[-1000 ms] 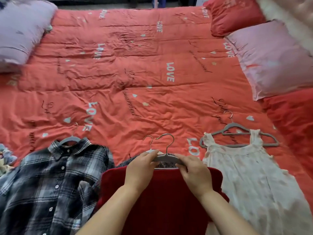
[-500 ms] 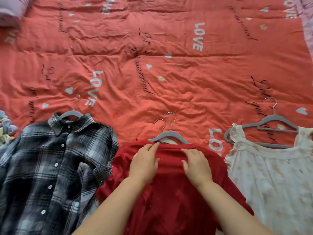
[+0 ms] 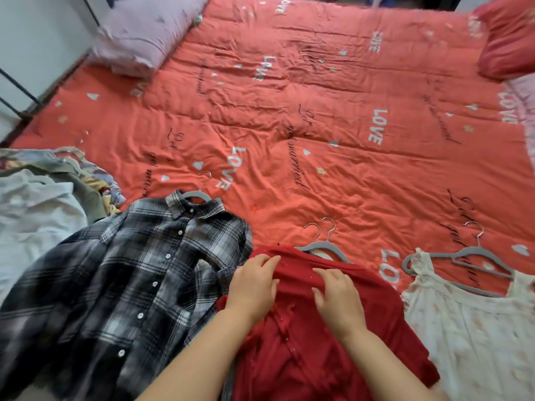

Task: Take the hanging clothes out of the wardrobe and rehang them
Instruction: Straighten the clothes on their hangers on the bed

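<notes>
Your hands have left the two grey hangers (image 3: 324, 248) they held a second ago and come down onto the red top (image 3: 307, 371). Your view has also swung left, taking in more of the bed.

The red top lies flat at the near edge of the orange bedspread (image 3: 318, 125), between a plaid shirt (image 3: 130, 285) on its left and a white dress (image 3: 477, 342) on its right. The two grey hangers lie stacked at the red top's neckline, hooks pointing away from you. Whether either one sits inside the top cannot be told.

Your left hand (image 3: 253, 285) rests on the top's left shoulder, fingers fairly straight and close together, pressing the cloth. Your right hand (image 3: 337, 299) sits just beside it, fingers bent over a raised fold. Whether they pinch that fold cannot be told. A heap of clothes (image 3: 43, 198) lies at the far left.

To do this step well, it seems best to settle one shoulder over a hanger arm at a time while the other hand steadies the hook. Since two hangers lie together, check that only one goes into the top. Smooth the fold outward so the neckline sits centred and the top does not slip off when lifted.
</notes>
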A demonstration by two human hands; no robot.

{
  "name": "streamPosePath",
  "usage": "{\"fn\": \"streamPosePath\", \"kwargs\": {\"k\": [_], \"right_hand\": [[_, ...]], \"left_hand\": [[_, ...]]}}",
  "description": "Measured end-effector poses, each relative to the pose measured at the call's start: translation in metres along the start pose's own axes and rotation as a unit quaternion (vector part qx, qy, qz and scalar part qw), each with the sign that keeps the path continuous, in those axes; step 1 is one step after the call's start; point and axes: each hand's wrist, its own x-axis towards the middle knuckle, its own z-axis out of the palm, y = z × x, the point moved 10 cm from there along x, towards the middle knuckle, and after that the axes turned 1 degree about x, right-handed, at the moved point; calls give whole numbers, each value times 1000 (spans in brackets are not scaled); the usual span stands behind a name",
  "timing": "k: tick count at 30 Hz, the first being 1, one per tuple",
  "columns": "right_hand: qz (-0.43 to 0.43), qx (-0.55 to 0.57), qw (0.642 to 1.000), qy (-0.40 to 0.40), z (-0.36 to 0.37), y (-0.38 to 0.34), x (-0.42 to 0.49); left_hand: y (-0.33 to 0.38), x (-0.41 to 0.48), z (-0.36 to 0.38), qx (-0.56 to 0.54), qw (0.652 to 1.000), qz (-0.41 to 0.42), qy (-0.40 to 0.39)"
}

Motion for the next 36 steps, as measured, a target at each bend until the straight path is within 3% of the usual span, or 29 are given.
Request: {"fn": "streamPosePath", "kwargs": {"k": [12, 20, 27, 36], "right_hand": [[-110, -4, 994, -14, 10, -257, -113], [-180, -40, 979, -89, 66, -427, -177], [-226, -50, 968, -101, 106, -525, -173], [-233, -42, 962, -132, 191, -625, -73]], "left_hand": [[-163, -211, -162, 27, 991, -58, 121], [-303, -353, -238, 63, 978, -123, 156], [-396, -391, -290, 42, 965, -178, 189], [-516, -325, -333, 64, 964, -211, 150]]}}
